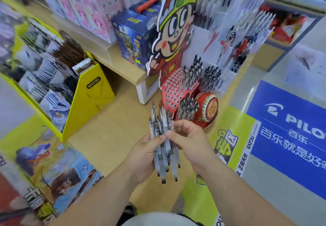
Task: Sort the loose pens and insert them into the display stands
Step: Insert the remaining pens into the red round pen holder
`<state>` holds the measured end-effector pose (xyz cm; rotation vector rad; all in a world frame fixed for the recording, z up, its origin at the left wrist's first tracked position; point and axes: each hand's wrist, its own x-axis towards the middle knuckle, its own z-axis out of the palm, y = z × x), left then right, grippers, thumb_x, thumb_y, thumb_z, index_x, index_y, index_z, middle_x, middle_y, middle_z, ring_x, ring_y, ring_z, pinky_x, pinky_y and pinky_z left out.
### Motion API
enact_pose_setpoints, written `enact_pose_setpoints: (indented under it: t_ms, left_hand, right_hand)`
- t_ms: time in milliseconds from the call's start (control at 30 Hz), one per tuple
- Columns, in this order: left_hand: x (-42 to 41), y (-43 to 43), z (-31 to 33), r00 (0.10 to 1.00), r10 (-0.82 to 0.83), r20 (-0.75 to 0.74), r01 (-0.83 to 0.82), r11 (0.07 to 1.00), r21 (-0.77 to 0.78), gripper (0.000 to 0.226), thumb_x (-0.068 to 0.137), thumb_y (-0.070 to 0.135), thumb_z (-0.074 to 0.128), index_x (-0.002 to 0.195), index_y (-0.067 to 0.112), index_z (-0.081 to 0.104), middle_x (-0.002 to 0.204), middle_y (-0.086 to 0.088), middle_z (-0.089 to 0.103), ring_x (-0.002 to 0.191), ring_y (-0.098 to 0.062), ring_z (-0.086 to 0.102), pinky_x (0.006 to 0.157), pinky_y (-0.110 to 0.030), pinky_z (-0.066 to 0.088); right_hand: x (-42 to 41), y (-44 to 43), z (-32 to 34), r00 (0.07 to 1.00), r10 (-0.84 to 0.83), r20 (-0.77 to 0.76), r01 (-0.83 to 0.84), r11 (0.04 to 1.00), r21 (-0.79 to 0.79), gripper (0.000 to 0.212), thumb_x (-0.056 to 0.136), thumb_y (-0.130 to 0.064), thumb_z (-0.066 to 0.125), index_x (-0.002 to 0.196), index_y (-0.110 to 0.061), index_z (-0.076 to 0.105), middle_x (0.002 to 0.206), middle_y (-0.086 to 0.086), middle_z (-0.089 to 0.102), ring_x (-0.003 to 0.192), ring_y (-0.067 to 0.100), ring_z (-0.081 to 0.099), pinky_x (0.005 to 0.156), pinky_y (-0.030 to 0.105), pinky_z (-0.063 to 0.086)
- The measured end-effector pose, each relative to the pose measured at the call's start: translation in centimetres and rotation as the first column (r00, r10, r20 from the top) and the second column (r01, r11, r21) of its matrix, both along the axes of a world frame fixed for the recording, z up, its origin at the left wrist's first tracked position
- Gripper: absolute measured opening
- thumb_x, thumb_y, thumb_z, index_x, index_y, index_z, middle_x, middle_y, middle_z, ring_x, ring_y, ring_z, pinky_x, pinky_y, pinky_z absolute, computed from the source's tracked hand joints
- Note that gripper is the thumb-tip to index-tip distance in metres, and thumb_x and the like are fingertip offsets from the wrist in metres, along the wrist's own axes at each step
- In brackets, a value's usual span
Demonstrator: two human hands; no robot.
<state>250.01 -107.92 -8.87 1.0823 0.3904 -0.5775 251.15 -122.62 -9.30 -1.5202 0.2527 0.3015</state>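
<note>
While the left hand grips a bundle of clear grey-barrelled plastic pens, right hand fingers pinch its middle; red perforated cardboard display stand just beyond, part filled.

The pens have clear, glossy plastic barrels. The red display stand looks like smooth printed cardboard, punched with round holes. The tabletop shows pale wood grain with a matt finish. The yellow box is smooth card, slightly shiny. The blue sign is smooth and glossy.
</note>
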Motion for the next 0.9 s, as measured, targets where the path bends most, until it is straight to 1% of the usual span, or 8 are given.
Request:
enact_pose_setpoints:
  t_ms: [133,233,433,533,633,700,767,900]
  left_hand:
    - [-1.7,-0.5,0.7,0.995,0.097,-0.035,-0.098,0.995,-0.015,0.045,0.090,0.029,0.062,0.130,0.007,0.061,0.103,-0.017,0.075,0.087,-0.030,0.074,0.067,-0.038,0.058]
    - [-2.6,0.1,1.0,0.989,0.142,-0.041,-0.144,0.989,-0.029,0.044,0.091,0.028,0.061,0.128,0.004,0.063,0.088,-0.014,0.074,0.071,-0.025,0.071,0.059,-0.035,0.056]
    - [-3.6,2.8,0.0,0.985,0.172,-0.021,-0.173,0.984,-0.047,0.037,0.090,0.022,0.064,0.122,0.003,0.067,0.096,-0.016,0.072,0.079,-0.028,0.070,0.066,-0.040,0.055]
    - [-3.7,3.7,-0.7,0.992,0.125,0.008,-0.124,0.989,-0.081,0.030,0.081,0.017,0.073,0.110,0.008,0.074,0.097,-0.016,0.070,0.084,-0.029,0.068,0.074,-0.046,0.057]
    - [-3.7,4.2,-1.3,0.995,0.101,0.021,-0.099,0.991,-0.093,0.036,0.079,0.014,0.061,0.114,0.008,0.070,0.100,-0.018,0.068,0.089,-0.033,0.067,0.074,-0.045,0.057]
    - [-3.6,4.1,-1.4,0.996,0.072,0.046,-0.068,0.995,-0.077,0.033,0.087,0.007,0.055,0.117,0.008,0.067,0.102,-0.019,0.069,0.094,-0.037,0.068,0.075,-0.047,0.057]
    - [-3.4,3.8,-1.3,0.998,0.051,0.048,-0.048,0.997,-0.055,0.031,0.095,0.000,0.050,0.120,0.010,0.066,0.102,-0.019,0.072,0.094,-0.037,0.070,0.080,-0.051,0.058]
    - [-3.0,2.4,-1.1,0.999,0.025,0.034,-0.024,0.998,-0.053,0.029,0.098,0.007,0.056,0.126,0.011,0.063,0.118,-0.030,0.067,0.109,-0.050,0.064,0.082,-0.051,0.057]
  right_hand:
    - [-0.7,-0.5,0.9,0.996,0.088,-0.018,-0.087,0.995,0.046,0.009,0.085,-0.012,0.079,0.092,-0.017,0.075,0.083,0.002,0.072,0.073,0.009,0.066,0.063,0.018,0.051]
    - [-0.9,-0.1,1.0,0.988,0.153,-0.036,-0.150,0.986,0.073,0.010,0.085,-0.009,0.077,0.094,-0.015,0.077,0.087,0.008,0.075,0.077,0.016,0.070,0.068,0.024,0.054]
    - [-1.6,1.9,1.7,0.975,0.191,-0.110,-0.177,0.976,0.124,0.013,0.089,-0.014,0.074,0.101,-0.010,0.076,0.101,0.016,0.075,0.082,0.018,0.067,0.087,0.043,0.056]
    - [-1.9,2.8,2.5,0.976,0.167,-0.138,-0.154,0.983,0.102,0.010,0.093,-0.013,0.069,0.100,-0.011,0.076,0.098,0.011,0.077,0.080,0.015,0.066,0.084,0.041,0.056]
    - [-1.8,3.3,3.0,0.982,0.146,-0.118,-0.143,0.989,0.026,0.008,0.093,-0.013,0.069,0.094,-0.013,0.077,0.092,0.011,0.074,0.078,0.016,0.067,0.083,0.044,0.059]
    - [-1.9,3.4,3.0,0.984,0.153,-0.094,-0.158,0.986,-0.058,0.007,0.093,-0.016,0.070,0.091,-0.016,0.077,0.084,0.005,0.069,0.076,0.015,0.066,0.078,0.041,0.059]
    - [-2.2,3.2,2.8,0.987,0.146,-0.066,-0.154,0.978,-0.140,0.007,0.092,-0.019,0.071,0.087,-0.019,0.076,0.078,-0.003,0.067,0.075,0.012,0.064,0.069,0.029,0.056]
    - [-2.5,2.1,2.7,0.988,0.146,-0.055,-0.153,0.972,-0.177,0.007,0.092,-0.019,0.071,0.087,-0.018,0.075,0.077,-0.008,0.065,0.073,0.005,0.061,0.064,0.017,0.050]
